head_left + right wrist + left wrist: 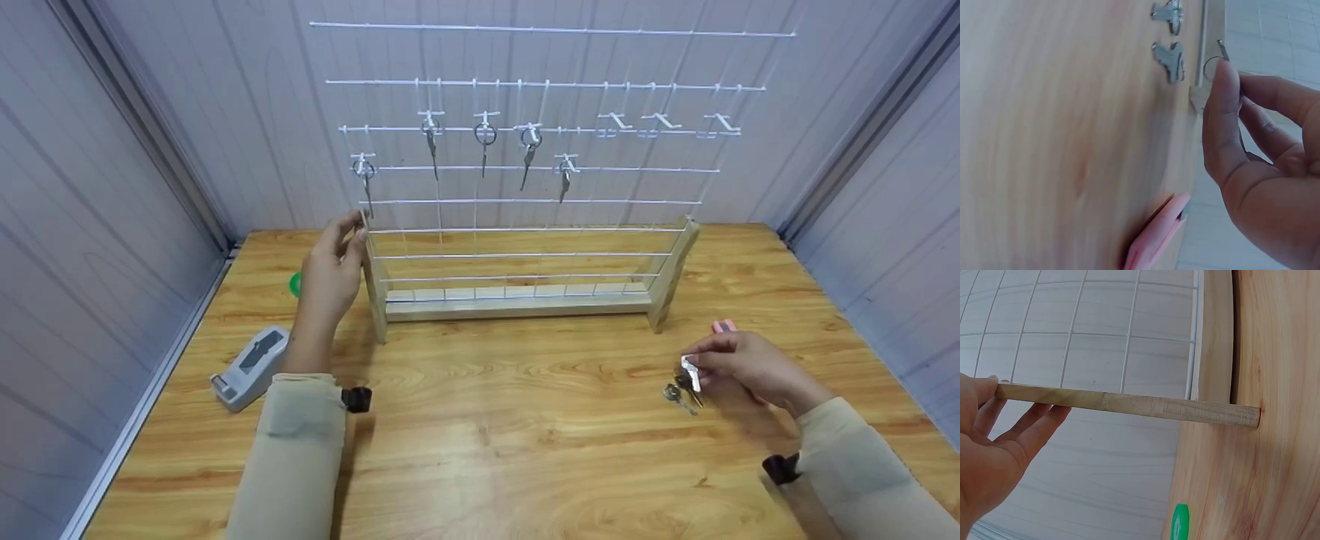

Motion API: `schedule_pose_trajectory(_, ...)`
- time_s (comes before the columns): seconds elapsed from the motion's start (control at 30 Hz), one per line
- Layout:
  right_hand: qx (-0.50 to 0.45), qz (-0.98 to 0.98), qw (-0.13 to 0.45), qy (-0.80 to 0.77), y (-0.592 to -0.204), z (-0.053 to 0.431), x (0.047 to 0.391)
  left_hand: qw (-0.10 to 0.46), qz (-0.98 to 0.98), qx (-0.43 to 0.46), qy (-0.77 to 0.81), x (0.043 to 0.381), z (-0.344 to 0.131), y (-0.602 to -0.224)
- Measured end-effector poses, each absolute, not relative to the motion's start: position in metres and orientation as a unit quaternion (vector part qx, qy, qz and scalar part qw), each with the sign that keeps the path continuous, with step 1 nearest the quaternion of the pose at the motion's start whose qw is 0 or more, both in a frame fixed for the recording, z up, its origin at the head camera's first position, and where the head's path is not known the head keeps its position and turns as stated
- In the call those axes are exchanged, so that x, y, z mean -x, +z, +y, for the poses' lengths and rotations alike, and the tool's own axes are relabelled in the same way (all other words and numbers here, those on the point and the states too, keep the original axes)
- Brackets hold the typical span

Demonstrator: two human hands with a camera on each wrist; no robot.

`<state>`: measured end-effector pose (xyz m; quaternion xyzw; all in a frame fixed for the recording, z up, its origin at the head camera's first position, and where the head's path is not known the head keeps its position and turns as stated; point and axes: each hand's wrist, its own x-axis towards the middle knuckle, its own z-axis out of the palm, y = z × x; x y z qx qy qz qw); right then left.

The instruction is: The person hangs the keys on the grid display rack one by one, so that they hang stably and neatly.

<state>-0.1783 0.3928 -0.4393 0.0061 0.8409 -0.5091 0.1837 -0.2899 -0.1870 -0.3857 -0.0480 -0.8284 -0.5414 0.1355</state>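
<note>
My left hand (331,271) grips the upper end of the wooden side post (1129,404) of a white wire grid rack, thumb on one face and fingers on the other. At the right, my right hand (765,369) pinches a key (691,373) with a ring between thumb and forefinger, just above the table. More keys (1169,61) lie on the wood close below that hand. Several keys (485,150) hang by their rings from hooks on the rack's grid. Hooks (660,121) at the grid's right carry no keys.
A pink object (724,326) lies behind my right hand. A grey tape dispenser (251,369) stands left of my left forearm, with a green ring-shaped item (295,284) further back. Panelled walls (112,225) enclose the table's back and sides.
</note>
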Motion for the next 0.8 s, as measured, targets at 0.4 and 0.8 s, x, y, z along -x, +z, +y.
schedule_pose_trajectory(0.4,0.057,0.724,0.211,-0.654,-0.414,0.366,0.179,0.152,-0.826,0.063,-0.539,0.291,-0.187,-0.387)
schedule_pose_trajectory(0.8,0.143,0.704,0.230,-0.657,-0.396,0.336,0.179,0.148,-0.829,0.052,-0.537,0.290,-0.185,-0.385)
